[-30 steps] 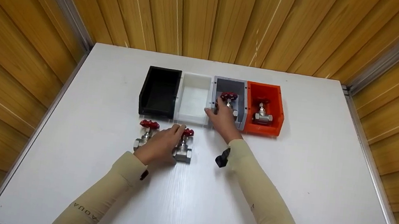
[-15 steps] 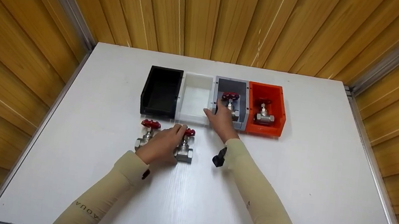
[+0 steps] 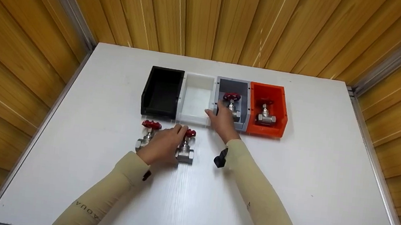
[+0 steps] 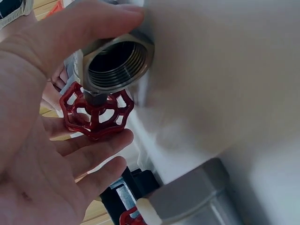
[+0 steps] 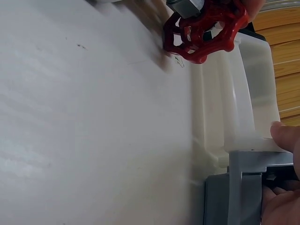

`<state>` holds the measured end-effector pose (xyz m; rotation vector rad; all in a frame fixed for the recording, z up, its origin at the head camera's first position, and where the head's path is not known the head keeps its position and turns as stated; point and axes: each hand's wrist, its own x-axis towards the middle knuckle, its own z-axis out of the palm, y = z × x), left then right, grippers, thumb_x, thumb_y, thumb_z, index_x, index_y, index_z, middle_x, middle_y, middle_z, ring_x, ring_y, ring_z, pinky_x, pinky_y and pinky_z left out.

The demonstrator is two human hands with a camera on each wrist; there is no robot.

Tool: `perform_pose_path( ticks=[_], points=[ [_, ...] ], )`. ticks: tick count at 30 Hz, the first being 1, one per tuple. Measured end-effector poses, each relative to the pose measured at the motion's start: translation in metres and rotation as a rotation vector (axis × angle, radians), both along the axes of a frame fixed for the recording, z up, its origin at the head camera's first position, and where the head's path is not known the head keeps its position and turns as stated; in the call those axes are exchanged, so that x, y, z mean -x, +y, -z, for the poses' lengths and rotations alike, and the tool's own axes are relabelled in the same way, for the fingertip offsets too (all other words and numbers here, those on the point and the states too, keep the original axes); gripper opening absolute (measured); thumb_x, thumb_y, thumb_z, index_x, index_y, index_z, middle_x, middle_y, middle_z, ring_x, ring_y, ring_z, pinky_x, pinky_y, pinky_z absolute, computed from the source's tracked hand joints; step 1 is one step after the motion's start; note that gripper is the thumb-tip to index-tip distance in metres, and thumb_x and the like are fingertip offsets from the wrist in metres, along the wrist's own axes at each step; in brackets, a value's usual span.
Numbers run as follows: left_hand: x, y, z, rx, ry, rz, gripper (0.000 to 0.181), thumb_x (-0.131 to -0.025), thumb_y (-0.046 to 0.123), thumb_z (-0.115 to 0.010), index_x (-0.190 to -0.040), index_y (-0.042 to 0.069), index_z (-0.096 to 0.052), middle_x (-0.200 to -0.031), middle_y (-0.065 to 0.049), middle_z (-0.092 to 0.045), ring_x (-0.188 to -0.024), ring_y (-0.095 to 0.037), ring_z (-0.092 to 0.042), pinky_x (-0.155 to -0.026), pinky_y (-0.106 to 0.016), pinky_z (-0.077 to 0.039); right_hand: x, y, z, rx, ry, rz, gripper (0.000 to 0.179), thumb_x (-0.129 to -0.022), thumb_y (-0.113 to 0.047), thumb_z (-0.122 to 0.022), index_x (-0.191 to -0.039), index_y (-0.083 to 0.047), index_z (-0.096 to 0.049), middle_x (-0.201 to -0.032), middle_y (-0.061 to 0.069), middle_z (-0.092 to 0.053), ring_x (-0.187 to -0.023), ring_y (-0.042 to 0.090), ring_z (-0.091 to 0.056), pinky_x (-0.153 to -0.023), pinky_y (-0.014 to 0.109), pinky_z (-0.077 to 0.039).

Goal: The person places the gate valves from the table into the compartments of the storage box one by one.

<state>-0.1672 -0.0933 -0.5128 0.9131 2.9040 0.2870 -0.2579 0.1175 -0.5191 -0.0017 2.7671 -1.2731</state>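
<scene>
My left hand (image 3: 163,143) holds a steel gate valve (image 3: 185,155) with a red handwheel on the white table. In the left wrist view the thumb lies on the valve body by its threaded opening (image 4: 115,65), and the fingers extend behind the handwheel (image 4: 96,115). A second gate valve (image 3: 143,143) stands just left of that hand. My right hand (image 3: 224,122) reaches into the grey bin (image 3: 235,86), its thumb spread over the wall toward the white bin. Beside its fingers sits another gate valve (image 3: 236,114); the fingertips are partly hidden.
The bins stand in a joined row: black (image 3: 163,92), white (image 3: 197,95), grey, orange (image 3: 282,113). A gate valve (image 3: 265,119) lies in the orange one. Wood-patterned panels (image 3: 199,19) enclose the white table (image 3: 328,170) at the back and sides.
The view has shifted slightly since a second ago. Both hands stay almost in place, left on its gate valve and right in the grey bin.
</scene>
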Motion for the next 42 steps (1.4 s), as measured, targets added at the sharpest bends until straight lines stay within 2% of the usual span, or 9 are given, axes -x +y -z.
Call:
perform_pose_path(
  ticks=[3, 11, 19, 31, 38, 42],
  points=[
    [0.0, 0.0, -0.001, -0.002, 0.004, 0.002, 0.114, -0.049, 0.036, -0.095, -0.139, 0.0, -0.035, -0.113, -0.015, -0.055, -0.077, -0.025, -0.057, -0.071, -0.039, -0.054, 0.0, 0.001, 0.001, 0.005, -0.013, -0.007, 0.074, -0.095, -0.033, -0.06, -0.151, 0.0, -0.025, -0.152, 0.025, -0.034, -0.141, 0.036, -0.034, -0.116, 0.045, -0.032],
    [0.002, -0.001, 0.0, -0.011, 0.012, 0.002, 0.112, -0.047, 0.037, -0.095, -0.135, 0.0, -0.038, -0.113, -0.015, -0.056, -0.083, -0.027, -0.06, -0.08, -0.042, -0.054, -0.001, 0.002, 0.0, 0.016, -0.03, -0.009, 0.075, -0.095, -0.034, -0.061, -0.152, -0.002, -0.025, -0.153, 0.024, -0.033, -0.142, 0.035, -0.033, -0.116, 0.044, -0.032],
    [0.003, -0.001, -0.002, -0.042, 0.034, 0.001, 0.1, -0.047, 0.032, -0.095, -0.126, 0.003, -0.041, -0.102, -0.012, -0.054, -0.075, -0.025, -0.057, -0.071, -0.041, -0.054, -0.001, 0.003, 0.001, 0.016, -0.039, -0.019, 0.075, -0.095, -0.035, -0.06, -0.152, -0.002, -0.023, -0.155, 0.021, -0.03, -0.144, 0.032, -0.03, -0.116, 0.043, -0.032],
    [0.01, 0.001, -0.011, -0.032, 0.033, -0.01, 0.104, -0.05, 0.033, -0.095, -0.132, 0.002, -0.039, -0.113, -0.016, -0.055, -0.089, -0.029, -0.06, -0.083, -0.043, -0.055, 0.0, 0.003, 0.001, -0.009, -0.015, -0.027, 0.075, -0.095, -0.037, -0.06, -0.151, 0.0, -0.027, -0.152, 0.024, -0.035, -0.141, 0.034, -0.036, -0.114, 0.044, -0.035],
    [0.016, 0.002, -0.016, -0.027, 0.112, 0.004, 0.095, -0.056, 0.024, -0.091, -0.133, 0.0, -0.041, -0.113, -0.018, -0.057, -0.089, -0.03, -0.062, -0.086, -0.042, -0.055, 0.001, 0.003, 0.002, -0.011, -0.021, -0.028, 0.075, -0.095, -0.036, -0.06, -0.151, 0.001, -0.026, -0.151, 0.025, -0.036, -0.141, 0.035, -0.036, -0.114, 0.044, -0.034],
    [0.019, 0.002, -0.019, -0.029, 0.114, 0.001, 0.104, -0.053, 0.032, -0.094, -0.135, 0.001, -0.039, -0.118, -0.018, -0.056, -0.096, -0.031, -0.061, -0.094, -0.042, -0.052, 0.0, 0.003, 0.002, 0.0, -0.035, -0.022, 0.076, -0.095, -0.036, -0.06, -0.151, -0.001, -0.025, -0.152, 0.024, -0.034, -0.141, 0.034, -0.035, -0.115, 0.044, -0.033]
  ],
)
